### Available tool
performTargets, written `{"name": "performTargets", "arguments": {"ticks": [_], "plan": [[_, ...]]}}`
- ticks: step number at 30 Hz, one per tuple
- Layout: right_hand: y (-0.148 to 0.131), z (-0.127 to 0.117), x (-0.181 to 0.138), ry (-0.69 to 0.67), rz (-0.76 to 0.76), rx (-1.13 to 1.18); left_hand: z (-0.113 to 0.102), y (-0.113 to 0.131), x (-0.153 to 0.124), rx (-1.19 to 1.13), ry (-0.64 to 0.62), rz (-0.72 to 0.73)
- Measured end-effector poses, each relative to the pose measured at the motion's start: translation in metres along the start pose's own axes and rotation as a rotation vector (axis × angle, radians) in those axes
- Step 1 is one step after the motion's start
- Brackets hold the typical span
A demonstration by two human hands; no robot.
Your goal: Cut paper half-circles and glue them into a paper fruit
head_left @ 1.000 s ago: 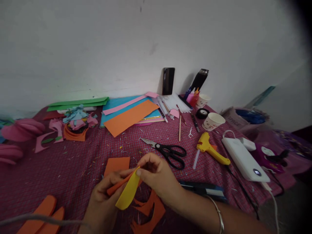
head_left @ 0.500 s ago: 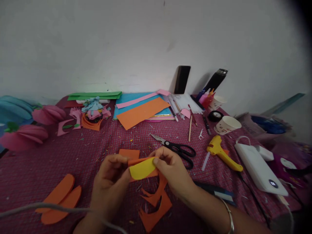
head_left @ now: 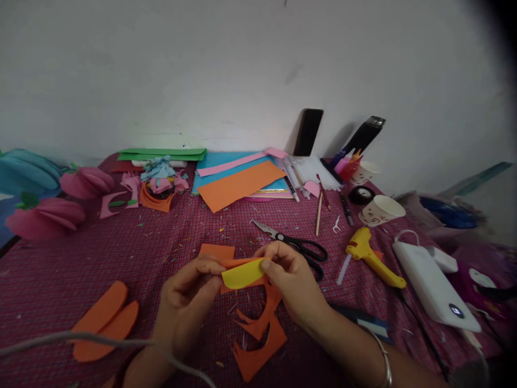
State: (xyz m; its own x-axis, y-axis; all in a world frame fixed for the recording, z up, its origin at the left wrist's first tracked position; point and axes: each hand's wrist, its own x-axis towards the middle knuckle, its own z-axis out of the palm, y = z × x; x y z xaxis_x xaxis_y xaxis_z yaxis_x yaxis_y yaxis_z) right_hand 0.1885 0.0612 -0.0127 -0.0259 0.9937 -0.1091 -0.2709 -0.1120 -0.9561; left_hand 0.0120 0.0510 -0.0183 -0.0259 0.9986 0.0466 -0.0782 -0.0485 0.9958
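Note:
Between my two hands is a folded piece of orange paper (head_left: 256, 281) with a yellow half-round paper piece (head_left: 242, 274) lying against it. My left hand (head_left: 191, 296) pinches the left end of the orange paper, thumb and forefinger at its edge. With thumb on the yellow piece, my right hand (head_left: 288, 280) grips the right end. Orange paper offcuts (head_left: 262, 345) with curved cut-outs lie below the hands. An orange square (head_left: 218, 251) is just behind them. Black-handled scissors (head_left: 297, 242) rest beyond my right hand. Rounded orange cut-outs (head_left: 105, 323) lie at the left.
Pink paper pumpkins (head_left: 48, 218) stand at far left. Coloured sheets (head_left: 242, 183) lie along the wall. A yellow glue gun (head_left: 371, 256), a white power bank (head_left: 436, 285) and paper cups (head_left: 382, 210) are on the right. A cable (head_left: 100, 338) crosses the lower left.
My left thumb has shifted off the yellow piece's left end. The held paper sits slightly higher and further right, and the whole view has shifted a little.

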Motion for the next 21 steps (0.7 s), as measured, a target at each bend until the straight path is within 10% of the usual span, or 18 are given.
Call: {"name": "performTargets", "arguments": {"ticks": [21], "plan": [[-0.0064,-0.0009,-0.0013,-0.028,-0.054,-0.127,-0.0026,0.0023,-0.0005,0.303,-0.009,0.254]]}}
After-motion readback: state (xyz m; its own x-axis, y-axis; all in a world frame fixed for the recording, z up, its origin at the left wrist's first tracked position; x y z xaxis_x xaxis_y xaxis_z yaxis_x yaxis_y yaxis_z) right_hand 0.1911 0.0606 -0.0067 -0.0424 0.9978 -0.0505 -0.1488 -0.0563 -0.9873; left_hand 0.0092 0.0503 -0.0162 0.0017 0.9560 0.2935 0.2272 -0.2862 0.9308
